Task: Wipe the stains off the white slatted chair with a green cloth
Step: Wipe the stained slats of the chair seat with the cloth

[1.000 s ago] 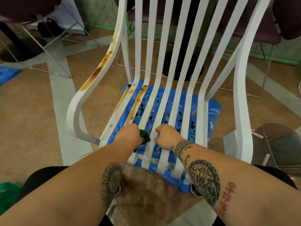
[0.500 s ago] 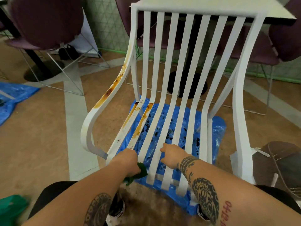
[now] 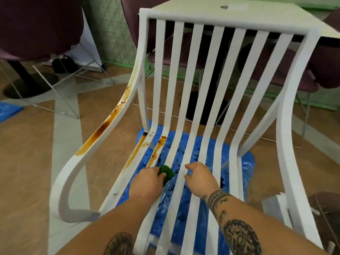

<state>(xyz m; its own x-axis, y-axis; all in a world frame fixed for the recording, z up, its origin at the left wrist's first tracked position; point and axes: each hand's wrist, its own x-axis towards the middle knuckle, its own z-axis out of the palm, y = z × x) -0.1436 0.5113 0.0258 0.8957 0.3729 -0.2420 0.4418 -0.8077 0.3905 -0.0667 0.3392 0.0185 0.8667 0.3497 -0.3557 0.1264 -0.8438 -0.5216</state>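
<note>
The left hand (image 3: 147, 181) gripped the cloth (image 3: 166, 172), bunched on the seat of the chair (image 3: 195, 89) just below the stains (image 3: 155, 150). The right hand (image 3: 200, 178) curled round the chair beside it. Soft and light, the cloth likely needed a wadded grip and firm pressure.

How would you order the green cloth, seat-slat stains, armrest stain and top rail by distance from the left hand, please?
1. green cloth, gripped in the left hand.
2. seat-slat stains, just beyond the hand.
3. armrest stain, up on the left.
4. top rail, farthest, at the backrest's top.
</note>
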